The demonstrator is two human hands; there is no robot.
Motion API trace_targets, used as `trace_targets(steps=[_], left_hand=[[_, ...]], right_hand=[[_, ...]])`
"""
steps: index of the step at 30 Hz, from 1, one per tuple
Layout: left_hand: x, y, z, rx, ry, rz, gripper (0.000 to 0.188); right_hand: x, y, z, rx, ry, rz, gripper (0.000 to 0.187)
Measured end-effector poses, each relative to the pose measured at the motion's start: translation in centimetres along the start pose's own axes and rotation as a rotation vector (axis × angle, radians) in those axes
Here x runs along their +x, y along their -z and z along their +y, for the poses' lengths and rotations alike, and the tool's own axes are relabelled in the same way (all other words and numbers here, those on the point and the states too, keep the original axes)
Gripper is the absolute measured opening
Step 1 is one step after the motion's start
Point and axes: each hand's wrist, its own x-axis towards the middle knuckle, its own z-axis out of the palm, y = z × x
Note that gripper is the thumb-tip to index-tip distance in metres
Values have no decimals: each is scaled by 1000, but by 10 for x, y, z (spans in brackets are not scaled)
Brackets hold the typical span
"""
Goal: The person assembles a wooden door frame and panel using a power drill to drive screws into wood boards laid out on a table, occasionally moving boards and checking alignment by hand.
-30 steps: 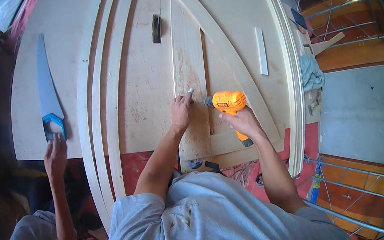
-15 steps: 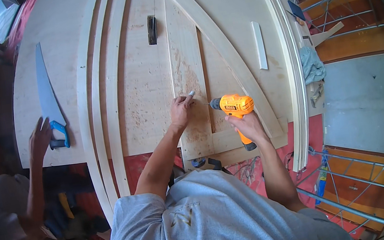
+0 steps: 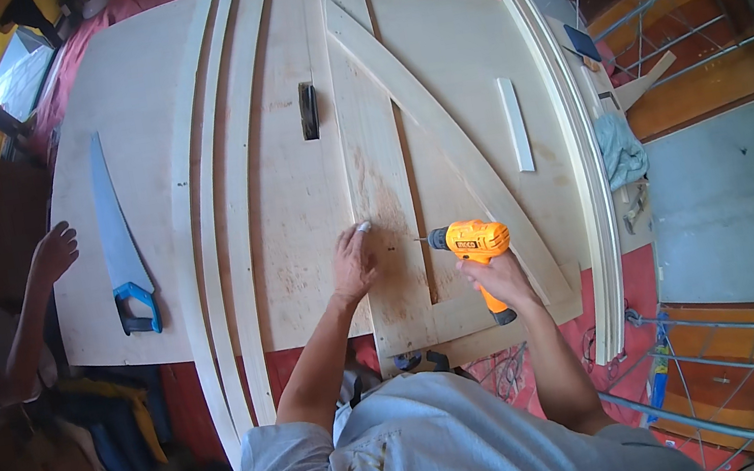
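My right hand (image 3: 498,277) is wrapped round the grip of an orange cordless drill (image 3: 477,239). Its thin bit points left, above the long upright board (image 3: 374,171) of a wooden frame. On that board, left of the bit, lies my left hand (image 3: 355,264) with its fingers stretched forward. A small white piece (image 3: 364,227) shows at one fingertip; whether it is a wrap or something held cannot be made out. A diagonal board (image 3: 439,130) runs from the frame's far end to its lower right corner. Pale wood dust lies around my left hand.
At the left, a co-worker's hand (image 3: 53,253) hovers beside the table edge. A blue-handled handsaw (image 3: 120,238) lies nearby on the plywood (image 3: 293,210). Long wooden strips (image 3: 210,203) cross it. A dark oblong tool (image 3: 308,110), a short white strip (image 3: 515,124) and stacked battens (image 3: 573,153) lie further off.
My left hand has gone from a pinch-like pose to lying flatter on the board. The co-worker's hand has come away from the handsaw's handle. The whole view has shifted; the drill stays in my right hand.
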Motion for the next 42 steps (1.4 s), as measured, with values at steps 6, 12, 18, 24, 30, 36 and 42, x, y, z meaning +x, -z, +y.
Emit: trace_targets(steps=[6, 12, 18, 24, 30, 36, 42], left_hand=[[48, 1, -37, 207, 38, 115, 66], [70, -16, -45, 364, 31, 159, 59], [75, -18, -41, 405, 124, 91, 61], [84, -12, -30, 461, 196, -17, 64], [90, -12, -26, 464, 256, -81, 63], [93, -12, -27, 477, 261, -93, 64], [92, -13, -30, 475, 277, -104, 65]], right_hand=[[62, 16, -39, -31, 77, -27, 19], [160, 36, -106, -33, 245, -6, 18], [283, 59, -170, -21, 280, 37, 19], [447, 71, -225, -209, 311, 102, 22], [599, 63, -280, -115, 314, 130, 31], [669, 45, -317, -95, 267, 205, 33], [673, 40, -337, -75, 264, 186, 37]])
